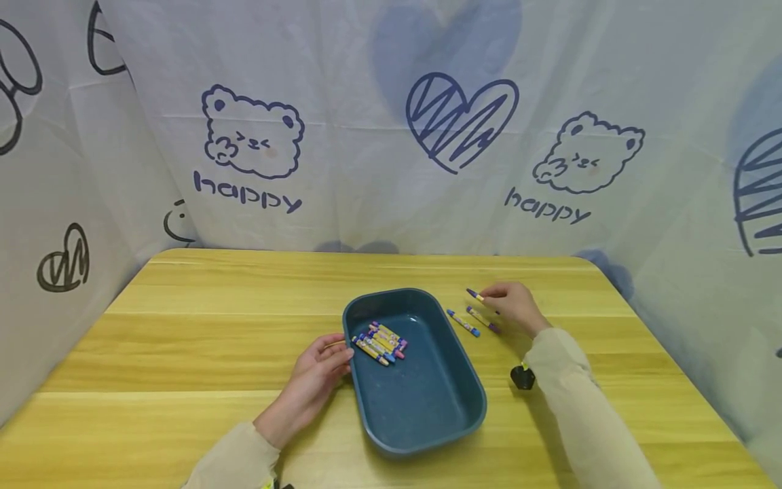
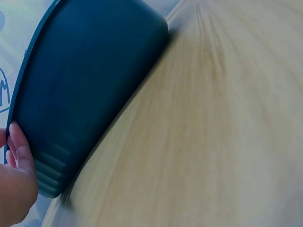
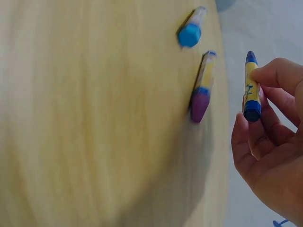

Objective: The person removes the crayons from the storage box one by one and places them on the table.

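My right hand [image 1: 513, 305] pinches a dark blue crayon [image 3: 252, 87] with a yellow wrapper between thumb and fingers, above the table to the right of a dark teal plastic tray [image 1: 421, 401]. Two more crayons lie on the wood beside the tray: a light blue one [image 1: 463, 322] and a purple one [image 1: 482, 318]. My left hand [image 1: 318, 373] grips the tray's left rim; in the left wrist view its fingers [image 2: 21, 146] lie against the outer wall. Inside the tray, a cluster of several crayons [image 1: 381, 343] with yellow wrappers lies toward the far left.
The tray stands on a light wooden table [image 1: 214, 326]. A pale cloth [image 1: 348, 156] with bear and heart drawings hangs behind and at the sides. A small black object [image 1: 522, 377] sits at the right sleeve's cuff.
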{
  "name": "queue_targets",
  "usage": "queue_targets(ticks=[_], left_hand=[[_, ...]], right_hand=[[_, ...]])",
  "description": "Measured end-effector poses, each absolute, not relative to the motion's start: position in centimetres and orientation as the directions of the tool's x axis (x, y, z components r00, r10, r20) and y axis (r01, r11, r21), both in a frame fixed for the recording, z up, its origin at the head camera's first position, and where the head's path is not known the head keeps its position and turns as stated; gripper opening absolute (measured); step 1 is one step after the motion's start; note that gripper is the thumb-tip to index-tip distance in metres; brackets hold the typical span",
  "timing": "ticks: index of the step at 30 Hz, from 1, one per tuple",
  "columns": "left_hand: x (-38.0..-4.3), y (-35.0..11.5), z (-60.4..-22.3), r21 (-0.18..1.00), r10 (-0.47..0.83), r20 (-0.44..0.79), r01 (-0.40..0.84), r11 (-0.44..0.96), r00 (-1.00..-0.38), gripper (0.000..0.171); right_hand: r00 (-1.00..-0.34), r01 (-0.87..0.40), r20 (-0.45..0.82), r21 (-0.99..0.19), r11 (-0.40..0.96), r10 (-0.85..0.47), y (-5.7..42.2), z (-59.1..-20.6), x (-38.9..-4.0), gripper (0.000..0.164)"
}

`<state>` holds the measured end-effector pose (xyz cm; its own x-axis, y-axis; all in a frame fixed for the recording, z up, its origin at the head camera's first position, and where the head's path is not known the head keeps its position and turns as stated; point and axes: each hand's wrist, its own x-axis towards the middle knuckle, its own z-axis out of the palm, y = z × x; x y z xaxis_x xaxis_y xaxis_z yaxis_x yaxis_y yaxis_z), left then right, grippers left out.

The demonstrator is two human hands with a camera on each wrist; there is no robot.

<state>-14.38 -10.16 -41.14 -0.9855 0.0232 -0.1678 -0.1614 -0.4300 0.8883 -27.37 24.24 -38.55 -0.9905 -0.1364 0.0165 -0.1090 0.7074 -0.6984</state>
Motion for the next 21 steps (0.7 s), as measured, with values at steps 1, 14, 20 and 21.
queue_targets(ticks=[1,14,20,21], left_hand=[[-14.4,-10.2,-41.1,0.888,0.023,-0.167,-0.161,-0.431,-0.986,0.037],[-14.4,-10.2,-41.0,0.880,0.025,-0.183,-0.175,-0.442,-0.983,0.036],[-14.4,-10.2,-41.0,0.879,0.027,-0.184,-0.176,-0.444,-0.983,0.036],[-14.4,-10.2,-41.0,0.879,0.028,-0.179,-0.173,-0.444,-0.983,0.036]], right_hand=[[-0.991,-0.105,0.014,-0.696,0.711,-0.132,24.4,-38.7,-27.3,0.025],[-0.995,-0.035,-0.047,-0.686,0.727,-0.091,27.1,-40.1,-27.1,0.026],[-0.996,-0.012,-0.053,-0.684,0.730,-0.066,27.6,-40.3,-27.0,0.027],[-0.997,-0.006,-0.056,-0.685,0.729,-0.061,27.6,-40.4,-27.0,0.027]])
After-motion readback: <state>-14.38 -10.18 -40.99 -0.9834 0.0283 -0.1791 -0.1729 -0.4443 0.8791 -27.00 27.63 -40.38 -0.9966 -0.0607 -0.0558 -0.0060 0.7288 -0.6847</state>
